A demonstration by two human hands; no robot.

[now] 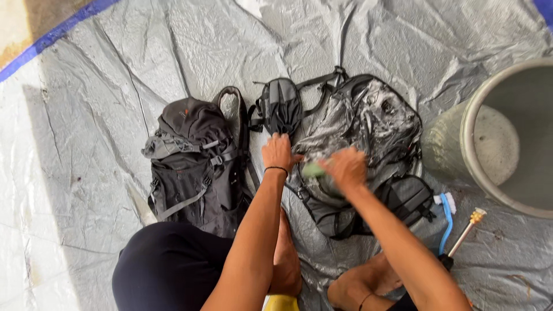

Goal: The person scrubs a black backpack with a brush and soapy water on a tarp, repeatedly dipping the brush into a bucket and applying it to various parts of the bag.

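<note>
Taking the soapy pack (368,138) as the landmark: far to its left the grey tarp (86,150) spreads in stiff creases, with a blue edge strip at its upper-left corner. Nearer, still left of the soapy pack and apart from it, lies a second black pack (193,164), dry and matte, grey straps and buckles across its front, its long axis running toward and away from the person.

The left hand (278,152) rests at the soapy pack's left edge, just below a padded grey hip pad (280,106); fingers bent down onto the fabric, pressing or pinching it, though I cannot tell which. A thin dark band circles that wrist.

The right hand (347,167) is on the pack's lower front panel, curled around a pale green sponge (314,169) that pokes out at the thumb side. The sponge sits between the two hands, closer to the right. The pack lies directly ahead of both hands, its long axis slanting from the person's knees up toward the upper right; its nylon is slick and streaked white with foam.

Right of the pack's lower corner, on the tarp, lies a blue-handled brush (446,216) with white bristles, and just beyond it a hose nozzle (468,227) with a brass tip. Further right stands a large grey tub (469,150), smooth-walled and round.
</note>
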